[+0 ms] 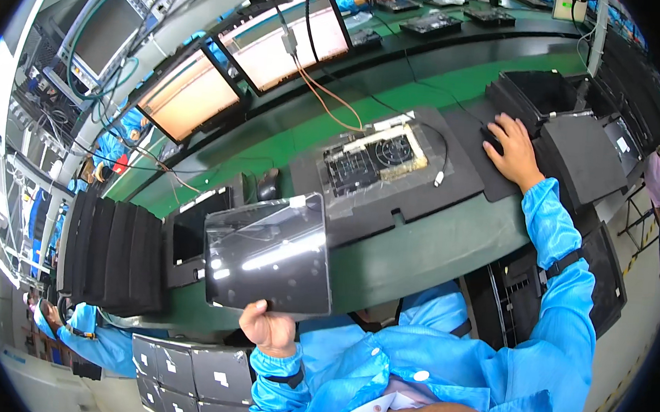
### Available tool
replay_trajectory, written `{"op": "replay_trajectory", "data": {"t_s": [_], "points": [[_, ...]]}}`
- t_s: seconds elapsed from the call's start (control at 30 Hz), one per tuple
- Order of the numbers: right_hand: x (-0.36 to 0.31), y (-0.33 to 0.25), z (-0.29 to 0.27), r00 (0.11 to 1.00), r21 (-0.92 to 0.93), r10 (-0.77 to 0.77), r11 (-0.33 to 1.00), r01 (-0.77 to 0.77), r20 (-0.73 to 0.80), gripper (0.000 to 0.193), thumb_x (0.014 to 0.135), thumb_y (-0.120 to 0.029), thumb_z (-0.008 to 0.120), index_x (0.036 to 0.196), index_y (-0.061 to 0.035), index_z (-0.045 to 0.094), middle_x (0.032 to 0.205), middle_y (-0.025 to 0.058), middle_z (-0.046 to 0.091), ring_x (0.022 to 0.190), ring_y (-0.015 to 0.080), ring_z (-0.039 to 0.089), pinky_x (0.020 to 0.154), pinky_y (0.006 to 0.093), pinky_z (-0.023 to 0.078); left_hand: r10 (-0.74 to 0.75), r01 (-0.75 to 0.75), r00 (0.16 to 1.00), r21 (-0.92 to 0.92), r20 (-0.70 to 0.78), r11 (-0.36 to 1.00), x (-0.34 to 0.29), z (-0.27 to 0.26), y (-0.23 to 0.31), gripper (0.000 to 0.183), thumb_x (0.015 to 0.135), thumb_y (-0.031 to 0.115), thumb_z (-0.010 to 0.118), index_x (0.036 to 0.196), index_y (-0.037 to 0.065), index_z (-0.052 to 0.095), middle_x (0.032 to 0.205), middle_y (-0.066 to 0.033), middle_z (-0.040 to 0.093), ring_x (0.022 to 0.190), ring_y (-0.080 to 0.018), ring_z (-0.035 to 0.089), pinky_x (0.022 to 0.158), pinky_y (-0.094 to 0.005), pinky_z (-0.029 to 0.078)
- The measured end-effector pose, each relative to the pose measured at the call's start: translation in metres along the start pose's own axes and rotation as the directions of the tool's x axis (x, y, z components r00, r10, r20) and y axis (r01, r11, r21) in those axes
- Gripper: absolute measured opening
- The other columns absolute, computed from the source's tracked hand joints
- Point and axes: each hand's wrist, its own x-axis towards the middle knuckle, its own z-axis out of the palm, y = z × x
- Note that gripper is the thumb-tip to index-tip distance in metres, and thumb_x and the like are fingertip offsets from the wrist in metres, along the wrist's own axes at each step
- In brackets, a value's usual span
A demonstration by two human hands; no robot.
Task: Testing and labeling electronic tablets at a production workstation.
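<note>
My left hand (266, 330) grips the lower edge of a glossy black display panel (268, 267), thumb on its front face. The panel is tilted up over the table's front edge, and ceiling lights reflect in it. My right hand (514, 151) lies palm down with fingers stretched on a dark mat (494, 179); whether something sits under the palm is hidden. Between the hands lies a dark foam board (455, 173) carrying a taped-down fixture (375, 157) with a round fan-like part and a circuit board. A thin black cable ends in a white connector (439, 178) beside the fixture.
Black foam trays (116, 256) stand stacked at the left, beside another dark panel (194, 231). A black mouse (269, 185) sits behind my panel. Black boxes (586, 159) crowd the right. Two lit monitors (284, 38) hang ahead, with cables dangling. Other people work beyond.
</note>
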Motion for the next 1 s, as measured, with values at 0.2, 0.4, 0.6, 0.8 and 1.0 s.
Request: {"op": "replay_trajectory", "data": {"t_s": [0.2, 0.4, 0.6, 0.8, 1.0], "points": [[0.023, -0.090, -0.021, 0.929, 0.392, -0.370, 0.857, 0.334, 0.019, 0.046, 0.094, -0.020, 0.065, 0.139, -0.0111, 0.057, 0.146, 0.0130, 0.051, 0.138, 0.0330, 0.046, 0.117, 0.0511, 0.031, 0.004, -0.008, 0.999, -0.093, -0.051, 0.996, 0.004, 0.006, 0.005, 0.047, 0.086, -0.002, 0.049, 0.132, -0.006, 0.057, 0.136, -0.0200, 0.061, 0.133, -0.0325, 0.052, 0.120, -0.0536, 0.032], [0.016, -0.134, -0.032, 0.910, 0.385, -0.402, 0.860, 0.336, 0.104, 0.022, 0.096, -0.011, 0.064, 0.115, -0.0044, 0.070, 0.117, 0.0138, 0.066, 0.122, 0.0321, 0.059, 0.111, 0.0483, 0.040, -0.106, 0.106, 0.994, -0.135, 0.009, 0.985, 0.020, -0.005, 0.001, 0.044, 0.084, 0.003, 0.052, 0.125, -0.006, 0.063, 0.138, -0.0215, 0.060, 0.134, -0.0370, 0.052, 0.121, -0.0566, 0.030], [0.011, -0.260, -0.088, 0.933, 0.965, -0.310, 0.237, -0.112, 0.184, 0.027, 0.099, -0.013, 0.060, 0.123, -0.0014, 0.063, 0.098, 0.0157, 0.069, 0.091, 0.0287, 0.068, 0.082, 0.0373, 0.054, -0.042, 0.020, 0.995, -0.223, -0.092, 0.975, 0.015, 0.006, -0.004, 0.036, 0.083, 0.000, 0.050, 0.113, -0.011, 0.068, 0.130, -0.0252, 0.064, 0.129, -0.0385, 0.056, 0.119, -0.0564, 0.034], [0.026, -0.262, -0.105, 0.979, 0.979, -0.182, 0.199, -0.052, 0.089, 0.019, 0.097, -0.009, 0.064, 0.114, -0.0003, 0.066, 0.097, 0.0107, 0.070, 0.085, 0.0177, 0.066, 0.075, 0.0302, 0.052, -0.050, 0.154, 0.958, 0.359, -0.282, 0.921, 0.007, 0.023, 0.023, 0.031, 0.098, 0.012, 0.061, 0.127, -0.003, 0.060, 0.123, -0.0173, 0.067, 0.116, -0.0322, 0.064, 0.103, -0.0454, 0.050], [0.032, -0.250, -0.134, 0.922, 0.892, -0.379, 0.385, 0.234, -0.078, 0.019, 0.088, -0.001, 0.070, 0.107, -0.0037, 0.071, 0.096, 0.0099, 0.069, 0.084, 0.0244, 0.066, 0.074, 0.0348, 0.052, -0.204, 0.233, 0.936, 0.938, -0.288, -0.257, -0.019, 0.114, 0.084, 0.020, 0.083, 0.012, 0.083, 0.090, -0.006, 0.076, 0.081, -0.0096, 0.074, 0.077, -0.0129, 0.066, 0.072, -0.0302, 0.052]]}}
